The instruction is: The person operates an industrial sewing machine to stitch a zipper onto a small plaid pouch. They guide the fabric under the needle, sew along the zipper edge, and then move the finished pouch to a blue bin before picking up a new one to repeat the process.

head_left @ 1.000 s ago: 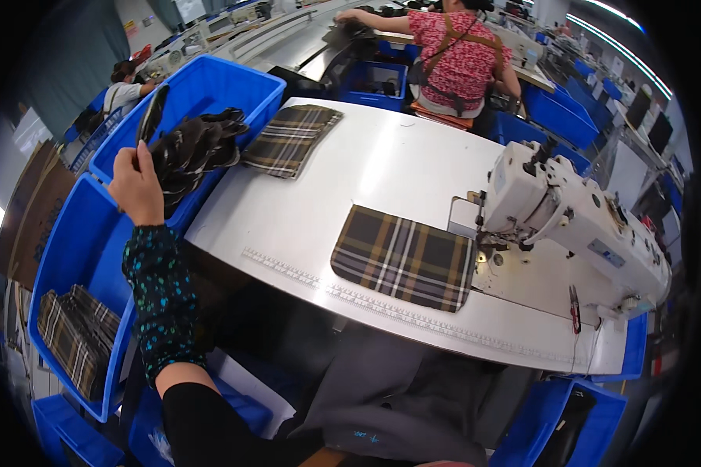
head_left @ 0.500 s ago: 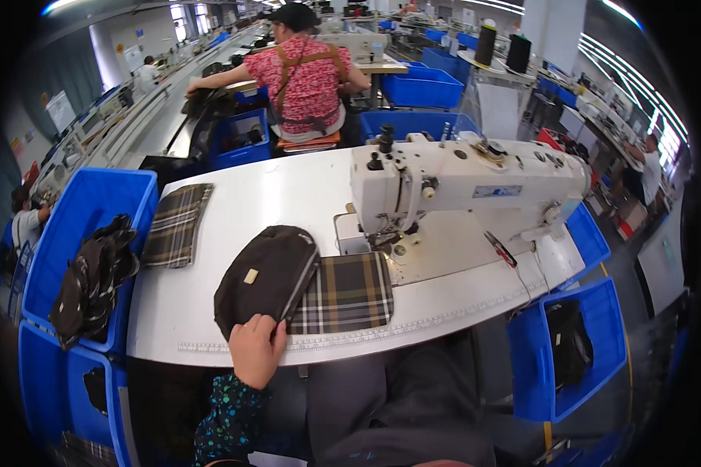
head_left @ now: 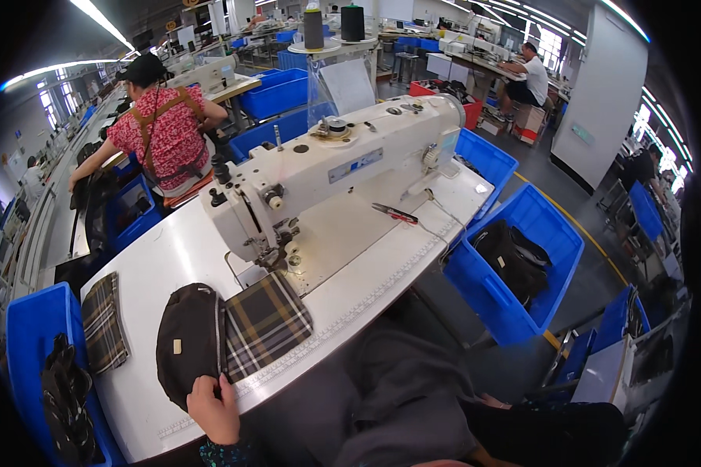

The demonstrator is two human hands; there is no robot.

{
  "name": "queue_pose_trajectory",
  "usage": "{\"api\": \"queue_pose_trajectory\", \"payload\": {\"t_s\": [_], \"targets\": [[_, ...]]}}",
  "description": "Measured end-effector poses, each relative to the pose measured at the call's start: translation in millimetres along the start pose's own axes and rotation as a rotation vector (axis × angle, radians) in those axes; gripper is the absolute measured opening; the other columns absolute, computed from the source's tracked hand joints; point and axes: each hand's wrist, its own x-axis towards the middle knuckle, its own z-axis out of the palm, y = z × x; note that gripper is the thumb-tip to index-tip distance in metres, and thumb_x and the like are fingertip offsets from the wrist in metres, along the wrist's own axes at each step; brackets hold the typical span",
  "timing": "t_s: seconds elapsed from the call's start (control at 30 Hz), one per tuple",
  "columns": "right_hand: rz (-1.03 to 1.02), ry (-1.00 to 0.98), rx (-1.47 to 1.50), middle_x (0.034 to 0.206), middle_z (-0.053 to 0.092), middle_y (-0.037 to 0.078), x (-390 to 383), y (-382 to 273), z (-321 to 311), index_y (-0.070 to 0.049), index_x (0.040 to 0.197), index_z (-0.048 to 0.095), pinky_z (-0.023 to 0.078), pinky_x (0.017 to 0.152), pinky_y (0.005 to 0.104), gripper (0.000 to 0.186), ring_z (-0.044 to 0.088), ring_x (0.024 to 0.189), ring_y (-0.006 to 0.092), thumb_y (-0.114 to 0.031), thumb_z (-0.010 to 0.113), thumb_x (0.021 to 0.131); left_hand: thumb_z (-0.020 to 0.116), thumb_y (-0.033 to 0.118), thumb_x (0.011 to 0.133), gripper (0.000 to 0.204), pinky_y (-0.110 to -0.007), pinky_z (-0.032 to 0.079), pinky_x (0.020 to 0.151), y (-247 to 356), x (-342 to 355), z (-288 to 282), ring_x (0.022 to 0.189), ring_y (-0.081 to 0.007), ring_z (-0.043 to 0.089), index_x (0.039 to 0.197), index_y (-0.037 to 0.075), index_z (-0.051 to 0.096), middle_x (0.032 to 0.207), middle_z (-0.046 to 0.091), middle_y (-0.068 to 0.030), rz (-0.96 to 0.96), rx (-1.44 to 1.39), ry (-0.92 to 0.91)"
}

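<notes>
My left hand (head_left: 214, 412) grips the lower edge of a dark brown fabric piece (head_left: 181, 335) with a small pale label and a zip along its edge. It lies beside a plaid rectangle (head_left: 269, 317) on the white sewing table (head_left: 136, 412). A second plaid piece (head_left: 105, 323) lies at the left. The white sewing machine (head_left: 331, 179) stands behind, with red-and-black snips (head_left: 397, 214) on its bed. My right hand (head_left: 493, 403) is low at the right beside my dark trousers, mostly hidden behind clothing.
Blue bins hold dark pieces at left (head_left: 25, 319) and right (head_left: 553, 296). Thread cones (head_left: 350, 25) stand behind the machine. A co-worker in red patterned top (head_left: 160, 136) sits ahead left; another (head_left: 533, 78) works at back right. A pillar (head_left: 596, 101) stands at right.
The dark piece has come from the left bin onto the table with my left hand, beside the plaid. The view has swung right, revealing more of the right-hand bins and my right hand.
</notes>
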Motion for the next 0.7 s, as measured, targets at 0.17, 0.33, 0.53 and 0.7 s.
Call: {"api": "queue_pose_trajectory", "payload": {"t_s": [0.17,0.33,0.53,0.7], "targets": [[0.409,0.302,0.503,0.098,0.072,0.017,24.8,-80.1,-36.2,-0.001,0.123,0.066,0.054,0.081,0.0403,0.053,0.070,0.092,0.0299,-0.048,0.061,0.100,0.071,0.012,0.091,0.024,-0.045,0.038,0.065,-7.7,-0.7,4.1,0.069,-0.0362,0.052,0.077,0.005,0.053,0.076,0.054,-0.0132,-0.005,0.013,-0.003],[0.823,0.149,0.958,0.089,0.074,0.011,-14.3,-99.2,-74.0,0.003,0.109,0.076,0.054,0.066,0.0334,0.059,0.070,0.080,0.0222,-0.055,0.069,0.096,0.070,0.012,0.091,0.023,-0.046,0.038,0.066,-4.7,-0.3,6.9,0.069,-0.0371,0.052,0.077,0.005,0.053,0.076,0.054,-0.0136,-0.011,-0.038,-0.032],[0.751,-0.001,0.585,0.094,0.075,0.015,-48.2,-121.8,-92.5,0.006,0.114,0.076,0.055,0.067,0.0342,0.077,0.071,0.080,0.0238,-0.067,0.068,0.091,0.070,0.013,0.092,0.025,-0.047,0.038,0.065,-2.1,0.2,9.9,0.069,-0.0375,0.052,0.077,0.004,0.052,0.076,0.054,-0.0142,-0.005,-0.060,-0.057],[0.679,-0.202,0.398,0.093,0.075,0.018,-22.4,-110.0,-92.8,0.006,0.111,0.076,0.056,0.072,0.0385,0.084,0.071,0.080,0.0288,-0.074,0.063,0.089,0.070,0.014,0.092,0.026,-0.047,0.038,0.064,-8.1,1.4,0.6,0.068,-0.0377,0.052,0.076,0.004,0.052,0.075,0.054,-0.0144,-0.032,-0.022,-0.020]]}}
